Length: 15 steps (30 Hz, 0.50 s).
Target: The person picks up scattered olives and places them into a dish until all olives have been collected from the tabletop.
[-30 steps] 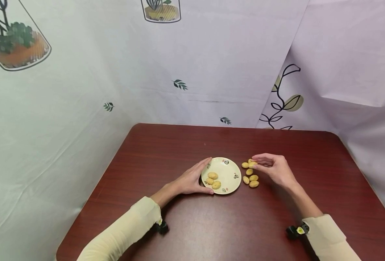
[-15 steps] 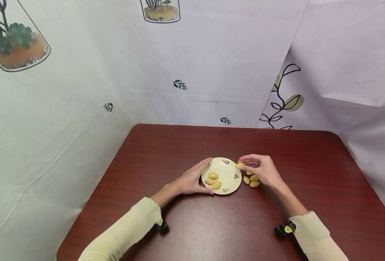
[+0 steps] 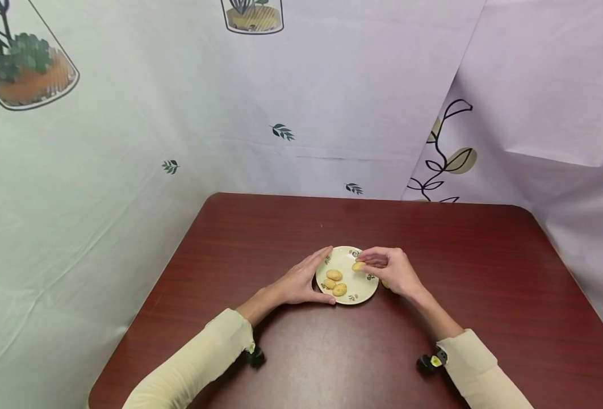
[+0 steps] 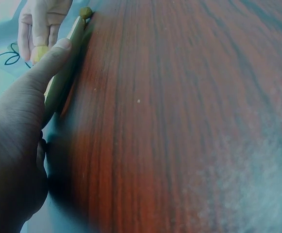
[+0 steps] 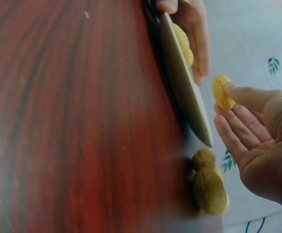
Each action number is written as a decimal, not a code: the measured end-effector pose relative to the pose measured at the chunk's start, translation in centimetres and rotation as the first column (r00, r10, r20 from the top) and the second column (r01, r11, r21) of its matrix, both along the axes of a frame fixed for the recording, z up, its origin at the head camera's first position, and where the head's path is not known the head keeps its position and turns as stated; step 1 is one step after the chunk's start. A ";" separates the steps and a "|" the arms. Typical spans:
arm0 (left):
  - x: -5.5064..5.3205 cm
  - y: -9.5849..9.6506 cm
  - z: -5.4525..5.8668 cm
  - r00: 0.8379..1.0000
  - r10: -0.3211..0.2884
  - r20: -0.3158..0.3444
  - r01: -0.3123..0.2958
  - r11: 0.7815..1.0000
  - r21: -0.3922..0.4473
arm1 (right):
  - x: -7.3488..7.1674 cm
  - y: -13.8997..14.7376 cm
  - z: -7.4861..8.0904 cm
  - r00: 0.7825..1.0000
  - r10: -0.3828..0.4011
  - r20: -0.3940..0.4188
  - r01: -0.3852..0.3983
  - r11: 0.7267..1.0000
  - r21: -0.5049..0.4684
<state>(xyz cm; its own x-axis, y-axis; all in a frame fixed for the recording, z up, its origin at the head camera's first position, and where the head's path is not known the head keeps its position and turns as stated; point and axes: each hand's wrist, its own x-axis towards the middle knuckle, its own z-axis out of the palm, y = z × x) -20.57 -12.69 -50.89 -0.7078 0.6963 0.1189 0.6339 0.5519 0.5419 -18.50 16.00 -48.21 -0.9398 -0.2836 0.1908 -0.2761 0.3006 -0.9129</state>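
My left hand holds a cream plate by its left side, thumb at the front rim and fingers along the back left. Several small yellow potatoes lie on the plate, gathered at its left. Over the plate's right part, my right hand pinches another small potato between thumb and fingertips. The right wrist view shows it held up above the rim. More potatoes lie on the table just right of the plate, mostly hidden by my right hand in the head view.
The dark red wooden table has its far edge against a pale hanging cloth printed with leaves and jars. Cloth also hangs along the left and right sides. Black wrist cameras sit at both cuffs.
My right hand has picked up a potato from the group on the table and carried it left over the plate. The left hand and the plate have stayed in place.
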 end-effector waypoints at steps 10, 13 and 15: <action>0.0 0.0 0.0 1.000 -0.002 0.005 0.002 1.000 -0.007 | 0.3 -1.3 -0.8 0.998 0.066 -0.007 -0.066 0.998 -0.009; 0.0 -0.1 0.0 1.000 -0.003 0.003 0.003 1.000 -0.006 | 0.4 -1.5 -1.0 0.997 0.071 0.004 -0.071 0.997 -0.007; 0.1 -0.1 0.0 1.000 -0.002 0.005 0.002 1.000 -0.006 | 0.5 -1.7 -1.1 0.997 0.075 0.007 -0.075 0.997 -0.004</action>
<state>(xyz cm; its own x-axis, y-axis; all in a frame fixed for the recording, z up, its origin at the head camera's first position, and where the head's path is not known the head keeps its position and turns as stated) -20.51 -12.75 -50.90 -0.7071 0.6984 0.1110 0.6323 0.5542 0.5413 -18.04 14.28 -49.35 -0.9172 -0.3527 0.1852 -0.2910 0.2758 -0.9161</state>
